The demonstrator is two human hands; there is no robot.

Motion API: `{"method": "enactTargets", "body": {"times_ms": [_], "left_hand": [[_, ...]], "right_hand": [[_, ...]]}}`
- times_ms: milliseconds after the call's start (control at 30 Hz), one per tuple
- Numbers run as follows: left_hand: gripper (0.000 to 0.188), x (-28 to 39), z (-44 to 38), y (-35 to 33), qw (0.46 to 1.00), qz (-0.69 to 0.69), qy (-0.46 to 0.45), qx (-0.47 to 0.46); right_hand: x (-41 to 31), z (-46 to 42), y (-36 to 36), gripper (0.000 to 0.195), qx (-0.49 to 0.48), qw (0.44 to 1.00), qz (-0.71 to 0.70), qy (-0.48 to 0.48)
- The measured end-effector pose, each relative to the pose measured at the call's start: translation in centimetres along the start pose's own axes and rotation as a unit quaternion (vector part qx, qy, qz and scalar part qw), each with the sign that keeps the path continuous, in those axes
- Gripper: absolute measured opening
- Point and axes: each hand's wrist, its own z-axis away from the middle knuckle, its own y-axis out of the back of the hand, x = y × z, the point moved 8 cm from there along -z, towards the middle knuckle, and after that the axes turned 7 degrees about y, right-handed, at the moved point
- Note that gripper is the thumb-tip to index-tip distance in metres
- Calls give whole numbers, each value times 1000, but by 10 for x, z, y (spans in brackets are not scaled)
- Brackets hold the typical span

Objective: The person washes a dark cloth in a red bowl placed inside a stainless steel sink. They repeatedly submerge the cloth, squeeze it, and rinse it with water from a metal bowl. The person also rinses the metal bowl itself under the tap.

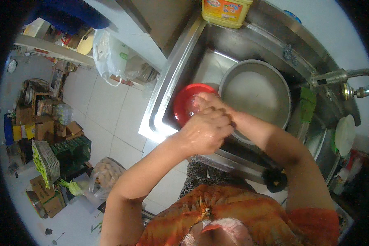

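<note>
My left hand (204, 133) has its fingers curled over my right wrist, and its skin looks wet. Whether those fingers hold anything is hidden under the hand. My right hand (207, 100) reaches over a red plastic basin (180, 107), its fingers inside the rim and partly hidden. Clear water with bright glints shows in the basin. Right beside it is a large round grey metal basin (286, 107) holding cloudy water, partly under my right forearm. Both basins stand in a stainless steel sink (207, 60).
A yellow jug (227, 13) sits on the sink's far rim. On the right are a faucet (329, 78), a green-handled brush (307, 101) and a steel scouring pad (290, 53). White plastic bags (110, 55) hang left of the sink. Boxes and a vegetable basket (47, 160) stand on the tiled floor.
</note>
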Motion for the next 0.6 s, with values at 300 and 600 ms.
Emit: {"method": "enactTargets", "body": {"times_ms": [300, 600], "left_hand": [[19, -97, 157, 49, 879, 49, 405, 248], [26, -101, 195, 31, 813, 88, 466, 339]], "right_hand": [[55, 57, -29, 18, -143, 722, 626, 259], [-55, -16, 2, 25, -1, 868, 453, 203]]}}
